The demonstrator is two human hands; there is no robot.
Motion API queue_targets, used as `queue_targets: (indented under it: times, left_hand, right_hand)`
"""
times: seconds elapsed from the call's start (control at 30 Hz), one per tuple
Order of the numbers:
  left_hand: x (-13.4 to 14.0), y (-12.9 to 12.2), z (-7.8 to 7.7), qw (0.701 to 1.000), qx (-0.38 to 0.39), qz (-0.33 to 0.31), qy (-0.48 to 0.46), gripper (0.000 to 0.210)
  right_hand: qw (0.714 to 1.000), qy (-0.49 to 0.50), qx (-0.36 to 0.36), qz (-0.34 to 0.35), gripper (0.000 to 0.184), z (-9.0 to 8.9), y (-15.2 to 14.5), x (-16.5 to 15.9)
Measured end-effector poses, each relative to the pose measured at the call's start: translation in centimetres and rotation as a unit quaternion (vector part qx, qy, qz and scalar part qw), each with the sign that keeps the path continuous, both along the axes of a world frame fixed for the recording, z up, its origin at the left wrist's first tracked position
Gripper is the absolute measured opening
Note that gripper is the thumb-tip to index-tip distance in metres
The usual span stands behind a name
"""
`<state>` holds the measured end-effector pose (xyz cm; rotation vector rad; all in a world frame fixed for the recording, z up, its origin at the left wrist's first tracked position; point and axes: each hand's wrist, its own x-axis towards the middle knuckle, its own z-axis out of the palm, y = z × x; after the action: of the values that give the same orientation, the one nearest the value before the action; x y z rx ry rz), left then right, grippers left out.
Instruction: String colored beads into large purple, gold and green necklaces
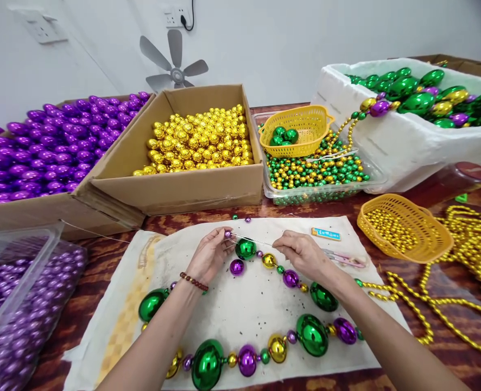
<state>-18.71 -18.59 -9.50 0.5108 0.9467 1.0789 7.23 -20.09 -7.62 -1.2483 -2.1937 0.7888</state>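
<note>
Just above the cloth (260, 309), we pinch a small purple bead (228, 234) in our left hand (210, 251), while our right hand (303, 252) pinches the thread (260, 241) that stretches between the two. Our bead string (247, 360) lies on the cloth in a wide curve of green, gold and purple balls; the scissors (352, 260) lie toward the cloth's right edge, and a box (183, 196) of gold balls stands beyond its far edge.

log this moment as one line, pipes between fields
left hand: pinching small purple bead | right hand: gripping thin string | beaded strand: lying on white cloth
</note>
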Motion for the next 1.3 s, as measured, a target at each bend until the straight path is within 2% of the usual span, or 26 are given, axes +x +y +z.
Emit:
queue_targets:
  times: [0.4,0.67,0.97,1.1,1.3]
  left_hand:
    - [0.3,0.1,0.0,1.000,-0.001,0.003,0.011,0.021]
    - [0.1,0.3,0.4,0.993,0.044,-0.017,0.112,0.021]
    - [0.5,0.1,1.0,0.985,0.059,-0.042,0.155,0.026]
    - [0.1,0.1,1.6,0.969,0.091,-0.073,0.216,0.031]
    - [-1.1,0.4,3.0,0.923,0.174,-0.092,0.331,0.016]
  right_hand:
    - [1.000,-0.005,0.007,0.004,0.025,0.0,-0.1,0.1]
    - [1.000,0.010,-0.008,0.003,0.023,-0.7,0.1,0.5]
    - [0.997,0.060,-0.050,0.003,0.022,-2.1,0.6,0.4]
    - [0.993,0.086,-0.079,-0.006,0.020,-2.6,1.0,0.2]
    - [0.981,0.139,-0.132,-0.002,0.018,-3.6,2.1,-0.9]
